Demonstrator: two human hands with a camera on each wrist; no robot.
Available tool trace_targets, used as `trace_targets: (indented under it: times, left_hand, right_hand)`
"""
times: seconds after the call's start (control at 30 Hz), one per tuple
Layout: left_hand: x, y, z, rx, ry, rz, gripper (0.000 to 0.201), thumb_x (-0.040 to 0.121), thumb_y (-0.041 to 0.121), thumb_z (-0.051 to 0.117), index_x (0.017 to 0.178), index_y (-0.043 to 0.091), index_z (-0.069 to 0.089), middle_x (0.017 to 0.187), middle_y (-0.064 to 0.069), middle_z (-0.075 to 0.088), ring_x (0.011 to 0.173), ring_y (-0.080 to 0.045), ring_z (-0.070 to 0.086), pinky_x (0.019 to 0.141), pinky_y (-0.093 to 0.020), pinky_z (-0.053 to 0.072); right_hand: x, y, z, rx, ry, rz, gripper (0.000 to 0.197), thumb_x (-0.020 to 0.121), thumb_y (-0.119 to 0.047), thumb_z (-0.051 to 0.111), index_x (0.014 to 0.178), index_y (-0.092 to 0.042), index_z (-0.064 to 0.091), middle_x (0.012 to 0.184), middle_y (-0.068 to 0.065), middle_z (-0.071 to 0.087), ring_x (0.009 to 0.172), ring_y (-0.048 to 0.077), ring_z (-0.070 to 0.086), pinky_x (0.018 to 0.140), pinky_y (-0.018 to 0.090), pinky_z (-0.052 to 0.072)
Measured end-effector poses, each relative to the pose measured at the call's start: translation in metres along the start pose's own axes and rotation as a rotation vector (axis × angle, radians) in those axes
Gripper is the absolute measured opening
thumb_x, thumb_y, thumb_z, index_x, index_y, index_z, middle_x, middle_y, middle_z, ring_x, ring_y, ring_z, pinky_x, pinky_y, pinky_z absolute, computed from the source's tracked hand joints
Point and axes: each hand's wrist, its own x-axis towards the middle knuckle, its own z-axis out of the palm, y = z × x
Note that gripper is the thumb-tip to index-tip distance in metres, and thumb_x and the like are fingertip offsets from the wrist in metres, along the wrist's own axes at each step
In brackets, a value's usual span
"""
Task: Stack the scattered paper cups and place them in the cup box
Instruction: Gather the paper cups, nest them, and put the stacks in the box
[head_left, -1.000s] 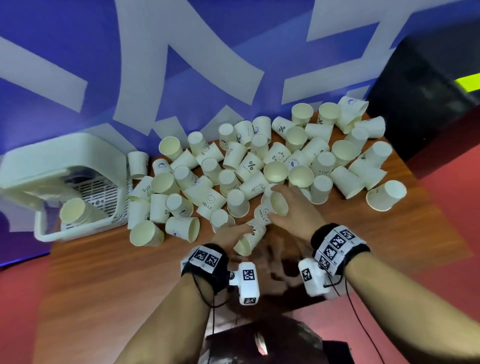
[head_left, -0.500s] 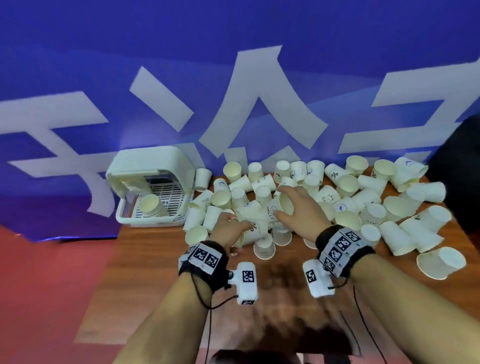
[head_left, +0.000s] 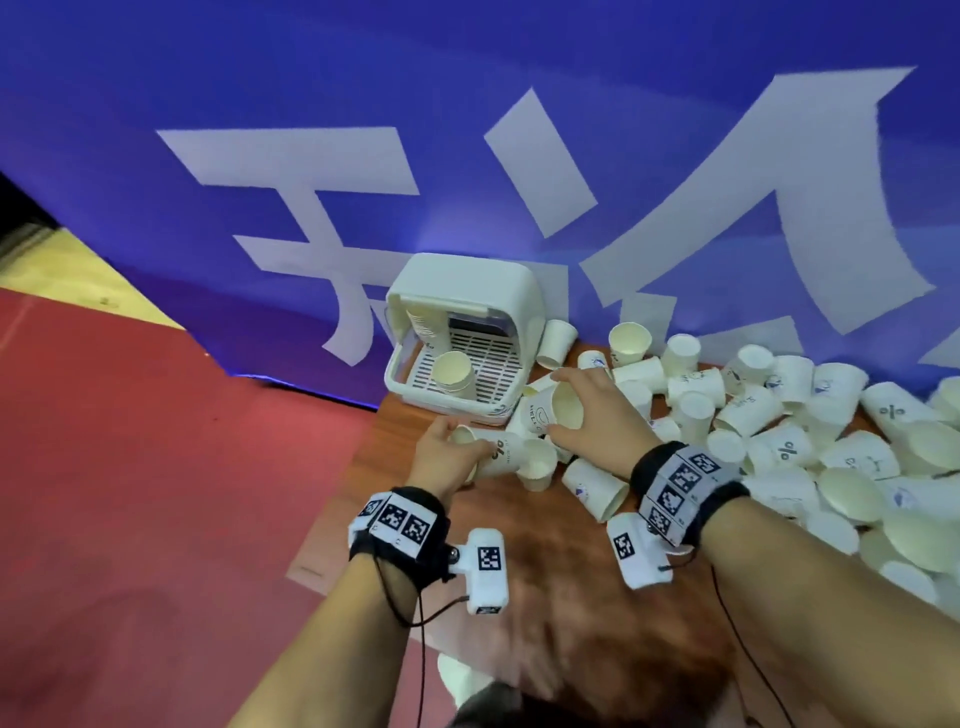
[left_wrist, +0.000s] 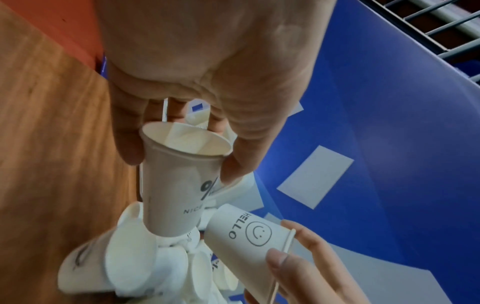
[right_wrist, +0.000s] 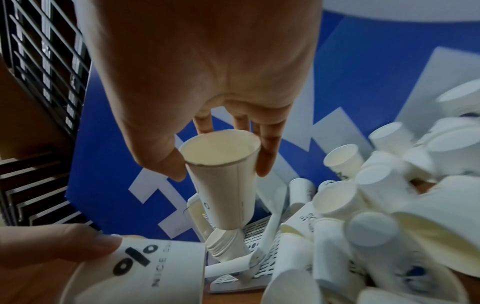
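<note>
Head view: each hand grips one white paper cup.
The left hand (head_left: 448, 457) curls round a "%" cup (head_left: 496, 457), the right hand (head_left: 589, 415) pinches a smiley "HELLO" cup (head_left: 550, 410); scattered cups (head_left: 779, 426) crowd the table (head_left: 571, 597), near the cup box (head_left: 462, 332).

Bare worktop (head_left: 467, 587) is lying open in the lower middle of the head view, between the two wrists. The heap of loose cups (head_left: 810, 431) is crowding the whole right side up to the blue banner (head_left: 311, 104). The cup box (head_left: 462, 332) is standing at upper centre with its open front facing down-frame; a cup stack (head_left: 453, 375) is occupying its grille floor, and fallen cups are pressing against its right wall.
</note>
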Motion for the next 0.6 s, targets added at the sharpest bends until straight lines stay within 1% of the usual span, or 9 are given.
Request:
trace_targets:
  times: [0.1,0.17,0.23,0.3,0.37,0.4,0.47,0.53,0.6]
  left_hand:
    - [0.023,0.003,-0.027,0.003,-0.002,-0.003,0.031,0.074,0.010,0.078,0.092,0.023,0.056,0.095,-0.005,0.066,0.077,-0.023,0.063,0.057,-0.029,0.050]
    - [0.041,0.009,-0.045,-0.004,0.006,0.008,0.035,0.068,0.011,0.080,0.092,0.024,0.058,0.101,-0.007,0.065,0.079,-0.022,0.062,0.055,-0.029,0.049]
    - [0.061,0.017,-0.060,-0.010,0.016,0.031,0.043,0.058,0.016,0.082,0.094,0.027,0.060,0.108,-0.009,0.063,0.081,-0.023,0.061,0.053,-0.027,0.048]
    - [0.080,0.025,-0.072,-0.016,0.015,0.058,0.047,0.054,0.021,0.082,0.096,0.030,0.063,0.112,-0.011,0.063,0.082,-0.023,0.063,0.055,-0.028,0.050]
    - [0.099,0.032,-0.081,-0.005,0.005,0.102,0.055,0.048,0.030,0.083,0.100,0.034,0.065,0.118,-0.008,0.064,0.090,-0.023,0.066,0.063,-0.033,0.056]
    - [0.107,0.036,-0.085,0.014,-0.002,0.127,0.061,0.047,0.034,0.082,0.105,0.035,0.064,0.124,-0.003,0.063,0.097,-0.022,0.066,0.072,-0.037,0.059]
    - [0.122,0.042,-0.092,0.048,-0.021,0.186,0.071,0.049,0.035,0.082,0.117,0.032,0.060,0.131,0.007,0.060,0.109,-0.018,0.064,0.089,-0.043,0.057]
    - [0.136,0.047,-0.097,0.069,-0.007,0.223,0.075,0.056,0.029,0.084,0.124,0.027,0.055,0.130,0.004,0.059,0.114,-0.020,0.061,0.094,-0.047,0.054]
    - [0.152,0.049,-0.099,0.096,0.008,0.254,0.069,0.064,0.022,0.086,0.124,0.023,0.052,0.131,0.000,0.057,0.115,-0.021,0.059,0.096,-0.045,0.052]
  right_hand:
    - [0.024,-0.017,0.019,0.010,-0.013,0.016,0.076,0.078,-0.027,0.075,0.144,-0.030,0.038,0.141,0.002,0.036,0.128,0.019,0.042,0.104,0.029,0.037]
    - [0.041,-0.029,0.028,0.000,-0.011,0.016,0.076,0.077,-0.026,0.074,0.144,-0.030,0.038,0.140,0.003,0.037,0.127,0.020,0.044,0.104,0.030,0.038]
    - [0.058,-0.040,0.035,-0.008,-0.001,0.025,0.075,0.079,-0.026,0.074,0.145,-0.029,0.039,0.140,0.004,0.037,0.126,0.021,0.046,0.103,0.029,0.038]
    - [0.074,-0.048,0.040,-0.005,0.021,0.040,0.075,0.079,-0.028,0.073,0.145,-0.030,0.039,0.138,0.004,0.037,0.125,0.023,0.047,0.103,0.030,0.038]
    - [0.089,-0.054,0.044,-0.010,0.038,0.069,0.074,0.079,-0.030,0.072,0.145,-0.032,0.038,0.135,0.003,0.038,0.122,0.024,0.048,0.102,0.033,0.041]
    - [0.095,-0.055,0.047,-0.018,0.041,0.086,0.073,0.079,-0.031,0.072,0.144,-0.033,0.038,0.134,0.003,0.039,0.120,0.024,0.049,0.102,0.035,0.042]
    - [0.106,-0.058,0.052,-0.028,0.048,0.118,0.072,0.079,-0.033,0.071,0.142,-0.035,0.039,0.130,0.002,0.041,0.117,0.025,0.051,0.100,0.037,0.043]
    - [0.113,-0.061,0.056,-0.037,0.057,0.136,0.071,0.078,-0.035,0.070,0.141,-0.037,0.038,0.127,0.001,0.043,0.114,0.024,0.053,0.099,0.039,0.045]
    - [0.119,-0.062,0.059,-0.050,0.071,0.152,0.071,0.079,-0.036,0.069,0.142,-0.038,0.037,0.127,0.001,0.044,0.112,0.023,0.053,0.097,0.040,0.046]
